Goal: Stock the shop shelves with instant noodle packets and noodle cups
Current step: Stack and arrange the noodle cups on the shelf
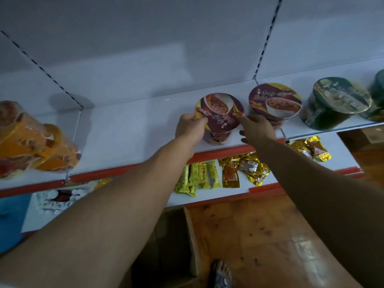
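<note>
On the far left of the white shelf [128,134] lie the orange noodle packets [37,146], bundled in clear wrap and blurred at this angle. Further along, my left hand [190,127] grips the noodle cup [220,115]: the fingers curl round its left rim and the thumb lies over the edge of the lid. The cup stands upright near the front of the shelf, just behind the red edge strip [218,153]. It is a round tub with a maroon lid showing a bowl of reddish noodles, a yellow wedge at the left side and pale lettering I cannot read; its side tapers downward and carries the same red-brown print. My right hand [257,130] is loosely spread, its index finger stretched out and touching the right edge of the lid, with the thumb hanging low beside the cup's wall. Just beside it, behind that hand, stands a second maroon cup [275,100] of the same design. To the right is a dark green cup [336,102], and another green one [378,88] is cut off by the frame's edge.
</note>
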